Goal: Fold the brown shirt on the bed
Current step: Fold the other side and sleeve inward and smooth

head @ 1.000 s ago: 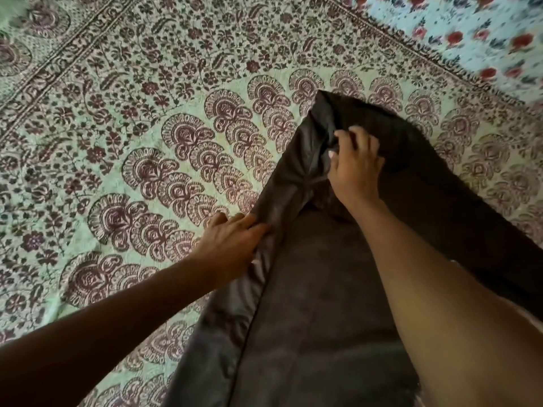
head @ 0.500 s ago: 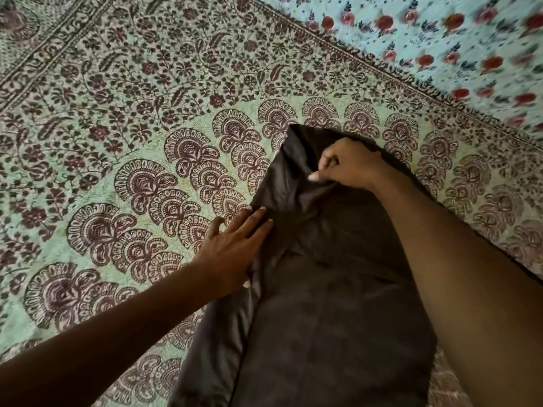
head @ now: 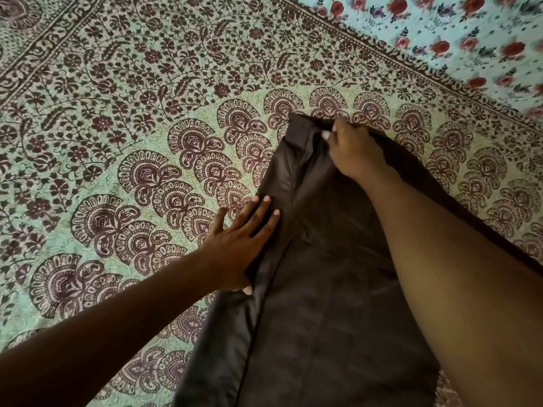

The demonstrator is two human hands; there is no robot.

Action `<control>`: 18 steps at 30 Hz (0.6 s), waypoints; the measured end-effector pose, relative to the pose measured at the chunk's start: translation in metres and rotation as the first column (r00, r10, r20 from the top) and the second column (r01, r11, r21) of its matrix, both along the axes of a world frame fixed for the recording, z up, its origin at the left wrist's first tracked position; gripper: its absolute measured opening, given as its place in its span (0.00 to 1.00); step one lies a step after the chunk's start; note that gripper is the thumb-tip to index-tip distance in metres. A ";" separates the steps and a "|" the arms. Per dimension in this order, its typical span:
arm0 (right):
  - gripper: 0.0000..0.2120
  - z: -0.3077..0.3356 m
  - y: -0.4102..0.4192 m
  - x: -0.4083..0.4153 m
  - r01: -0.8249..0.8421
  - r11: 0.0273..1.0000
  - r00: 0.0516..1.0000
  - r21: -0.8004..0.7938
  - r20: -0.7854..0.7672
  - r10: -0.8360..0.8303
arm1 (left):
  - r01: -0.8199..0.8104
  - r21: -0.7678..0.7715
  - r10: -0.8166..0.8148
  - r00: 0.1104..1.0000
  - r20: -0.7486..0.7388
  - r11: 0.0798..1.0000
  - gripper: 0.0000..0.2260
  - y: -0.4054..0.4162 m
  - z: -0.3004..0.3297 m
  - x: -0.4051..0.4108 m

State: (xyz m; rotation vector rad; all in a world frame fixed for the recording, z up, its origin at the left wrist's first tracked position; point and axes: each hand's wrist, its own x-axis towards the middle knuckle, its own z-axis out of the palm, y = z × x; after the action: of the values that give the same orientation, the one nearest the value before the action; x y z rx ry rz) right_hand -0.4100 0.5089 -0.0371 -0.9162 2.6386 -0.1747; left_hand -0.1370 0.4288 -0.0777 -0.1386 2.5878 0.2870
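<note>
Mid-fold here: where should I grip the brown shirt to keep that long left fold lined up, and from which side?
Judging from its pose, grip the brown shirt at its far narrow end, where the right hand already pinches it, coming from above. The left hand lies flat on the folded left edge, so that side is pinned.

Two bare forearms, no sleeves, no watch or rings visible; left hand (head: 241, 245) enters from 8 o'clock, right hand (head: 355, 151) from 4 o'clock, short pale nails

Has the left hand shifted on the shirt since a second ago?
Yes. The left hand opened from pinching the brown shirt edge to lying flat, fingers spread across that edge, staying beside the same bedspread fan motifs.
</note>
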 end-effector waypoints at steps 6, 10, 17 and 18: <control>0.24 -0.018 0.041 0.040 -0.162 0.986 0.897 0.028 -0.412 0.159 | -0.032 -0.046 0.012 0.924 -0.383 0.998 0.46 0.012 -0.009 0.033; 0.16 -0.040 0.063 0.059 -0.562 0.826 0.652 0.050 -0.588 0.479 | -0.014 -0.030 0.002 0.924 -0.382 0.999 0.38 0.032 -0.026 0.071; 0.21 -0.040 0.060 0.071 -0.381 0.905 0.876 0.186 -0.240 0.418 | -0.110 0.060 0.124 0.934 -0.335 0.992 0.35 0.061 -0.030 0.117; 0.19 -0.037 0.058 0.076 -0.340 0.928 0.884 0.154 -0.285 0.371 | -0.130 0.076 0.148 0.931 -0.333 0.989 0.35 0.065 -0.029 0.122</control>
State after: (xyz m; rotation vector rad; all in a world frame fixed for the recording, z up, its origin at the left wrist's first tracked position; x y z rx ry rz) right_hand -0.3336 0.5672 -0.0741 -1.4763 2.6565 0.2084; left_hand -0.0152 0.4941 -0.1069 -0.2773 2.9126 0.4664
